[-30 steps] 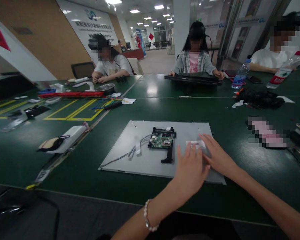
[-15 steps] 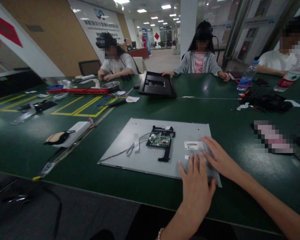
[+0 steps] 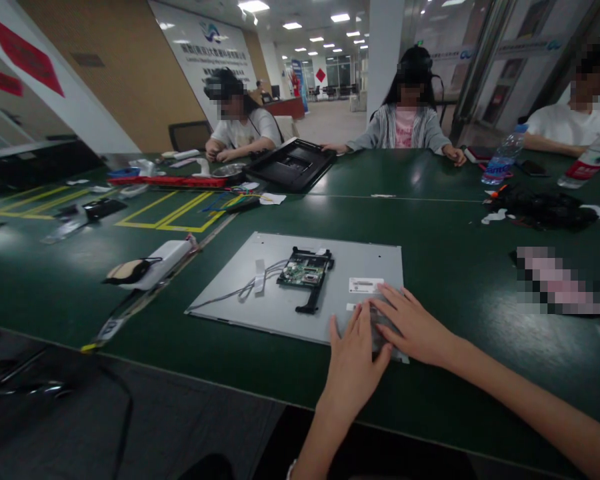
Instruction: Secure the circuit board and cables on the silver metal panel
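Observation:
Flat on the green table lies a grey metal display panel [image 3: 230, 267], back side up. A green circuit board [image 3: 303, 273] in a black plastic bracket [image 3: 313, 299] sits near its middle, with grey cables [image 3: 225, 299] running to the left corner. My left hand [image 3: 357, 360] rests on the panel's near right part, fingers stretched out. Beside it my right hand [image 3: 413, 323] lies over the right edge, fingers spread, just below a white label [image 3: 365, 285]. Both hands are open and hold nothing; their fingertips are close together or overlap.
A white power strip [image 3: 173, 253] with a dark-strapped item lies left of the panel. A blurred phone-like object [image 3: 555, 280] and a black bundle [image 3: 540, 205] are on the right. Across the table, a person's hand [image 3: 334, 148] holds a black monitor frame [image 3: 293, 165]. Bottles [image 3: 503, 160] stand behind.
The panel has slid left across the table, with my hands moving left on it. My right hand has come closer to my left. Across the table, the black frame has tipped down flatter and leftward.

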`<state>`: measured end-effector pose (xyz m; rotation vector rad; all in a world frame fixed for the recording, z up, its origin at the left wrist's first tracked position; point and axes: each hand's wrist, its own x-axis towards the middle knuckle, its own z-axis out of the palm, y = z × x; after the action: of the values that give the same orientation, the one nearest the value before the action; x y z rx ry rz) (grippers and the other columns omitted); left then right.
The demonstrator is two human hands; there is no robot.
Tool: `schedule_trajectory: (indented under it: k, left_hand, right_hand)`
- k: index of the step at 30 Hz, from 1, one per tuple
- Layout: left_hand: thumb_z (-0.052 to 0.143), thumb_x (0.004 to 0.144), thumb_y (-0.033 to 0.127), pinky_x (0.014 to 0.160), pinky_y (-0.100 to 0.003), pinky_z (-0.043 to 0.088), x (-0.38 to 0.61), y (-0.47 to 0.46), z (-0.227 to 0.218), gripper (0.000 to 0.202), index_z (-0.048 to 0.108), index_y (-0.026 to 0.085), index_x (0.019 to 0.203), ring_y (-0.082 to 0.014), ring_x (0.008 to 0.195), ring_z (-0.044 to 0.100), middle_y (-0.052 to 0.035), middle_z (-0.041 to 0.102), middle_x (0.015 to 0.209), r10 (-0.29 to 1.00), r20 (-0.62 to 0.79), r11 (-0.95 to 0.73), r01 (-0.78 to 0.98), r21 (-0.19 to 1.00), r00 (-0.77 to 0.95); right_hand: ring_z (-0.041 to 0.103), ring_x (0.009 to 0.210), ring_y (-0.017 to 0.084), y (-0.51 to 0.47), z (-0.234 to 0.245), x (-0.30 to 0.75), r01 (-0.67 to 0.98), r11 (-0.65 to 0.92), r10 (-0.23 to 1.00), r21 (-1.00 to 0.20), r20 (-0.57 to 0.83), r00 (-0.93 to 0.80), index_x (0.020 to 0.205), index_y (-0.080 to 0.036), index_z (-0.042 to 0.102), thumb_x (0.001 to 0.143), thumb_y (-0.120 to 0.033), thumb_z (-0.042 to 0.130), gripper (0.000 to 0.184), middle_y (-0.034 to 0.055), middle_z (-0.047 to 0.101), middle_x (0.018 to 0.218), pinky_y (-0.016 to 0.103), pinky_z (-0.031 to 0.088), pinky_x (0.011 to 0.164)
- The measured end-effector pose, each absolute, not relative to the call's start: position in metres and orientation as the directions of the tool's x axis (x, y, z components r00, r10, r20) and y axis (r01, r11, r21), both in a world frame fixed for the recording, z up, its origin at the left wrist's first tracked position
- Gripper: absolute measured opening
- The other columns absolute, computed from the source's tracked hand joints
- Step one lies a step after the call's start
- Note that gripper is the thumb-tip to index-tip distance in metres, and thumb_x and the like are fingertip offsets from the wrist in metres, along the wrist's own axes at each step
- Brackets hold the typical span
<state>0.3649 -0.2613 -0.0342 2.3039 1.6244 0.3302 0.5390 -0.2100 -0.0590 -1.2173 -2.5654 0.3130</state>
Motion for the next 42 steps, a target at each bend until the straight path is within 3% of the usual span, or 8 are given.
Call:
schedule_trajectory:
  k: [4,10,16,21,27,31,35,42]
  left_hand:
    - [0.045,0.093,0.031,0.118,-0.054,0.012,0.337,-0.259,-0.035,0.063,0.023,0.019,0.151,-0.0210,0.144,0.026,-0.0112,0.036,0.153,0.934,0.051,-0.334,0.810,0.482,0.355]
    - [0.040,0.096,0.033,0.117,-0.037,0.029,0.287,-0.257,-0.036,0.049,0.039,0.022,0.143,-0.0177,0.141,0.033,-0.0087,0.040,0.151,0.965,0.189,-0.259,0.763,0.592,0.180]
    - [0.039,0.095,0.037,0.116,-0.040,0.030,0.234,-0.242,-0.028,0.044,0.046,0.020,0.136,-0.0210,0.138,0.037,-0.0094,0.046,0.145,0.918,0.395,-0.176,0.860,0.478,-0.031]
    - [0.038,0.094,0.036,0.114,-0.043,0.032,0.189,-0.213,-0.010,0.045,0.047,0.018,0.134,-0.0242,0.136,0.040,-0.0109,0.046,0.145,0.885,0.457,-0.089,0.930,0.356,-0.090]
    - [0.036,0.093,0.031,0.115,-0.037,0.030,0.175,-0.151,0.003,0.045,0.048,0.014,0.133,-0.0217,0.136,0.040,-0.0114,0.050,0.141,0.920,0.385,-0.163,0.963,0.213,0.071]
    - [0.036,0.094,0.030,0.114,-0.037,0.028,0.190,-0.107,-0.002,0.047,0.044,0.014,0.137,-0.0218,0.137,0.037,-0.0116,0.047,0.144,0.966,0.205,-0.183,0.977,0.111,0.157]
    - [0.042,0.092,0.032,0.108,-0.043,0.031,0.199,-0.083,-0.013,0.047,0.046,0.010,0.133,-0.0287,0.133,0.038,-0.0174,0.047,0.142,0.992,0.069,-0.104,0.995,-0.004,0.104]
    - [0.036,0.094,0.027,0.103,-0.047,0.030,0.194,-0.057,-0.023,0.037,0.047,0.011,0.125,-0.0309,0.124,0.048,-0.0202,0.054,0.132,0.996,0.086,-0.016,1.000,-0.020,0.018]
  right_hand:
    - [0.024,0.144,0.034,-0.211,-0.059,0.520,0.718,0.617,0.785,-0.322,0.188,-0.590,0.143,-0.013,0.043,0.094,-0.031,0.045,0.052,0.0213,0.032,0.154,0.054,0.029,0.112]
    - [0.022,0.144,0.036,-0.209,-0.054,0.495,0.722,0.615,0.787,-0.318,0.195,-0.585,0.142,-0.011,0.045,0.097,-0.039,0.041,0.053,0.0215,0.031,0.154,0.055,0.029,0.113]
    - [0.021,0.144,0.036,-0.195,-0.051,0.471,0.728,0.603,0.794,-0.326,0.152,-0.589,0.143,-0.011,0.044,0.097,-0.039,0.039,0.054,0.0192,0.030,0.155,0.053,0.025,0.115]
    - [0.021,0.144,0.036,-0.189,-0.045,0.451,0.726,0.600,0.793,-0.336,0.132,-0.594,0.145,-0.011,0.042,0.097,-0.041,0.038,0.056,0.0187,0.031,0.155,0.052,0.024,0.115]
    - [0.020,0.145,0.036,-0.183,-0.044,0.431,0.723,0.590,0.801,-0.358,0.146,-0.581,0.144,-0.011,0.042,0.097,-0.039,0.039,0.054,0.0193,0.030,0.155,0.054,0.023,0.114]
    - [0.018,0.145,0.035,-0.181,-0.049,0.426,0.714,0.596,0.798,-0.368,0.169,-0.579,0.144,-0.011,0.042,0.097,-0.039,0.039,0.054,0.0200,0.028,0.156,0.053,0.022,0.115]
    - [0.020,0.145,0.034,-0.179,-0.052,0.427,0.706,0.603,0.794,-0.371,0.193,-0.576,0.143,-0.014,0.043,0.097,-0.040,0.038,0.053,0.0166,0.030,0.156,0.053,0.024,0.114]
    - [0.020,0.145,0.035,-0.177,-0.052,0.429,0.701,0.603,0.794,-0.381,0.192,-0.577,0.143,-0.013,0.042,0.097,-0.040,0.038,0.054,0.0172,0.029,0.156,0.054,0.024,0.115]
